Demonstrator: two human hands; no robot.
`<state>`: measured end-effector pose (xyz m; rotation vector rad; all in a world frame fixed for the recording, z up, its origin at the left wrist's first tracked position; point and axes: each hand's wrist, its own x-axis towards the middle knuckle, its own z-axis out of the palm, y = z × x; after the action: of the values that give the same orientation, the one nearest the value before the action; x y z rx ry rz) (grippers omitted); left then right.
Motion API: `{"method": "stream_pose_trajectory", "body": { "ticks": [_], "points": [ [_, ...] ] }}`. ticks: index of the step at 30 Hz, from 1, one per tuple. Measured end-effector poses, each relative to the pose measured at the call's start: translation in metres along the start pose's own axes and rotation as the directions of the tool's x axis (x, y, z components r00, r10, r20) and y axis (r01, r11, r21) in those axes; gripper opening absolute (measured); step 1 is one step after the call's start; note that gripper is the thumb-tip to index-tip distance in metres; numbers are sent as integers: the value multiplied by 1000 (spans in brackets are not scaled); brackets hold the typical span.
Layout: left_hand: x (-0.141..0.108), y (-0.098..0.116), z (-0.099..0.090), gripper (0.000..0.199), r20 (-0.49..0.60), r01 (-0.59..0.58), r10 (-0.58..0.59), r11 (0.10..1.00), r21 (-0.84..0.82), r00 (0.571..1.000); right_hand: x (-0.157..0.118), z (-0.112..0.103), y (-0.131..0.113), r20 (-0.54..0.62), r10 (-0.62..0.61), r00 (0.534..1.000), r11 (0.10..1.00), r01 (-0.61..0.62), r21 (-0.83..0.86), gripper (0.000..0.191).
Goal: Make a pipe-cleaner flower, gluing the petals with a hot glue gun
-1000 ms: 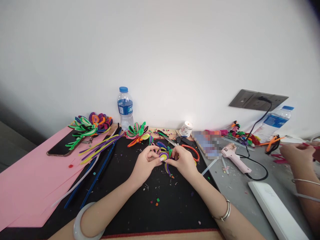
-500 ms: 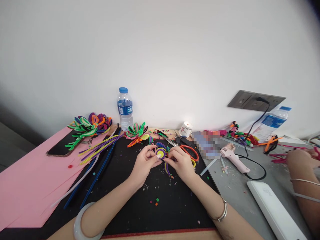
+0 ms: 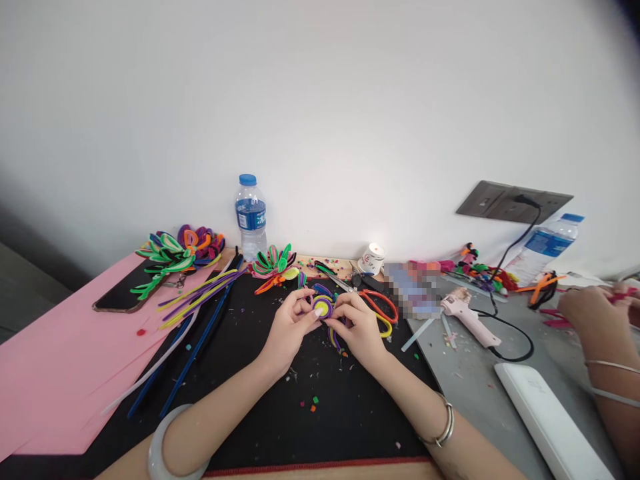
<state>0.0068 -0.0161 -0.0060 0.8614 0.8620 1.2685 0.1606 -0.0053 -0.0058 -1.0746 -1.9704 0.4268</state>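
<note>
Pinching a purple-and-yellow coil [image 3: 325, 305] from both sides above the black mat [image 3: 300, 433], the left hand [image 3: 285, 330] and right hand [image 3: 361, 333] seem to be shaping its edge (fiddly work), calling for light, even pressure.

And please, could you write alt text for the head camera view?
A person's left hand and right hand hold a purple-yellow coil over a black mat, near pipe-cleaner flowers, scissors and a pink glue gun.

Fuzzy pipe cleaners [image 3: 200, 293], clear plastic bottle [image 3: 251, 217], matt black mat [image 3: 240, 407], smooth pink sheet [image 3: 55, 367], polished metal bangle [image 3: 446, 427].
</note>
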Motion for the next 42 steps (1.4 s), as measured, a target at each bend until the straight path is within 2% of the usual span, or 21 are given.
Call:
{"method": "stream_pose_trajectory", "body": {
  "ticks": [4, 12, 18, 25, 33, 38, 42],
  "points": [
    [1, -1, -1, 34, -16, -44, 44, 999, 1, 999, -2, 4, -4, -28, -1, 1000, 1000, 1, -1, 7],
    [3, -2, -2, 33, -26, -109, 112, 991, 72, 993, -6, 7, -12, -31, -6, 1000, 996, 3, -85, 12],
    [3, -1, -2, 31, -43, -161, 167, 980, 120, 985, -5, 8, -16, -18, 10, 1000, 999, -11, -53, 15],
    [0, 3, -1, 29, -51, -247, 269, 933, 263, 962, -7, 8, -19, 19, 59, 998, 998, -59, -7, 18],
    [-2, 3, 1, 27, -31, -293, 320, 899, 325, 947, -8, 6, -29, 73, 89, 993, 995, -92, 33, 25],
    [-2, 2, -1, 27, -6, -318, 348, 863, 393, 937, -9, 8, -31, 141, 152, 978, 980, -168, 109, 29],
    [-2, 2, -4, 27, -7, -334, 386, 806, 488, 922, -9, 11, -28, 188, 200, 962, 933, -245, 263, 31]
  ]
}}
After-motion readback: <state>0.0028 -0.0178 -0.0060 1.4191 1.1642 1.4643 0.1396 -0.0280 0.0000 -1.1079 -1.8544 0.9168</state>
